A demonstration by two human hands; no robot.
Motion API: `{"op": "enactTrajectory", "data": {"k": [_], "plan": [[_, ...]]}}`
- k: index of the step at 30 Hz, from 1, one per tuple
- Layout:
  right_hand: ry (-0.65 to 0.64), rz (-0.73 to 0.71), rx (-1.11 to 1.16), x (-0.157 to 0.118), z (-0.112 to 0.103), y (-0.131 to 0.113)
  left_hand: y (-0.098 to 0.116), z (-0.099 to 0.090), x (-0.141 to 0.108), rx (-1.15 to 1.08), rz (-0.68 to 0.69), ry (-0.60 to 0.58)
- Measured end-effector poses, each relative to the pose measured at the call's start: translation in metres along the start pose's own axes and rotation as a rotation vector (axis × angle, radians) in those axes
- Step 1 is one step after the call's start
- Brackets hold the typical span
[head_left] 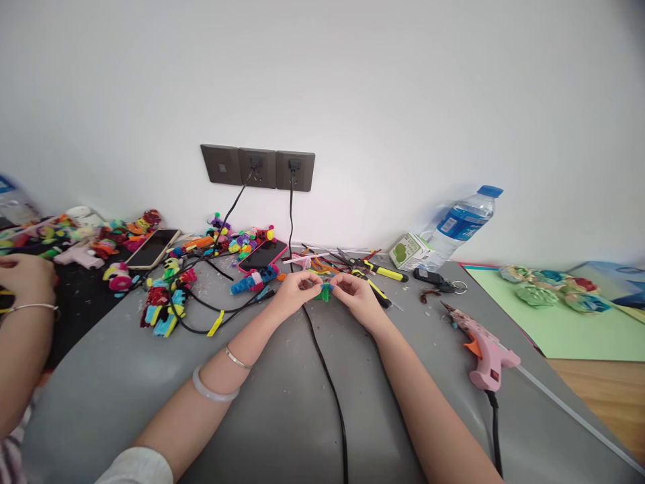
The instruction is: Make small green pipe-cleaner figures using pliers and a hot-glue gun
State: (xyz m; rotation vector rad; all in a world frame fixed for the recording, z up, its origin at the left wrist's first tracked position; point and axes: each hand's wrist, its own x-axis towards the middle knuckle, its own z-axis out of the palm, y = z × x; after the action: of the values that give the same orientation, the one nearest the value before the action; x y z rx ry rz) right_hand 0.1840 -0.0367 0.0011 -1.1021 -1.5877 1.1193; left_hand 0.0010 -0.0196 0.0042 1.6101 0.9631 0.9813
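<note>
My left hand (298, 292) and my right hand (357, 296) meet over the middle of the grey table. Between their pinched fingertips is a small green fuzzy piece (326, 290), which looks like bent pipe cleaner. Touches of blue show at the fingertips; whether they are nails or part of the piece, I cannot tell. Just behind my hands lie loose pipe cleaners (315, 259) and scissors with yellow-and-black handles (385, 271). To the left of my left hand rests a blue fuzzy figure (253, 279).
A pink glue gun (486, 353) lies at right, with car keys (433, 279), a tilted-looking water bottle (461, 225) and a small box (409, 251) behind. Black cords (327, 383) cross the table. Phones (152, 248) and colourful fuzzy figures (166, 296) cover the left, near another person's arm (27, 323).
</note>
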Motion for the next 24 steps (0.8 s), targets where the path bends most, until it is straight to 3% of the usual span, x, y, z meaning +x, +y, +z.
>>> {"op": "enactTrajectory", "data": {"k": [24], "plan": [[0.004,0.014,0.025,-0.0003,-0.0003,-0.0003,-0.0014,-0.0002,-0.0003,0.01,-0.003,-0.001]]}}
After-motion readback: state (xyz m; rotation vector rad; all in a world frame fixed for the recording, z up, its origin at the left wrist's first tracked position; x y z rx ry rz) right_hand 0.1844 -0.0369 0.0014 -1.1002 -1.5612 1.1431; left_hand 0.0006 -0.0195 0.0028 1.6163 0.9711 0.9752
